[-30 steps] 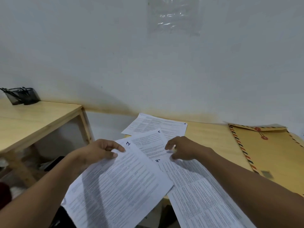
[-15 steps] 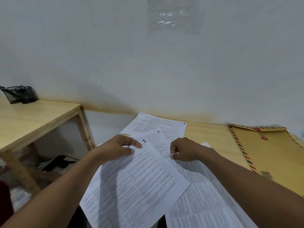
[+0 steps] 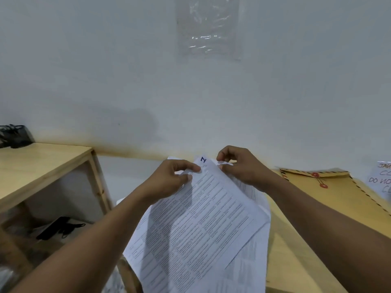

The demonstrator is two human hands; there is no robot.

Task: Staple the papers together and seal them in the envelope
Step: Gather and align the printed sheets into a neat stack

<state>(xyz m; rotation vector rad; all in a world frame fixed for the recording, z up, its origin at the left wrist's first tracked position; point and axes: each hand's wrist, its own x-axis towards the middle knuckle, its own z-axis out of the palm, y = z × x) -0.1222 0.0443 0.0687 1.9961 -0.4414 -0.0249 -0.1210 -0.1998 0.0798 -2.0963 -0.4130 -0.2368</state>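
A stack of printed white papers (image 3: 203, 225) is held up above the wooden table (image 3: 296, 267), its top sheet marked with a blue "1" near the upper corner. My left hand (image 3: 169, 182) pinches the stack's upper left edge. At the upper right corner my right hand (image 3: 239, 166) grips the sheets, and some lower sheets stick out below and to the right. A brown envelope (image 3: 338, 195) with a striped border and red string buttons lies flat on the table to the right, apart from both hands. No stapler is in view.
A second wooden table (image 3: 38, 166) stands to the left with a black mesh holder (image 3: 14, 136) at its back. Dark items (image 3: 57, 227) lie on the floor beneath it. A handwritten note (image 3: 383, 180) sits at the far right, a plastic sleeve (image 3: 209, 28) on the wall.
Both hands have gathered the spread sheets off the table and lifted them into one stack. The page marked 1 moved right onto the others, and the hands rose toward the wall.
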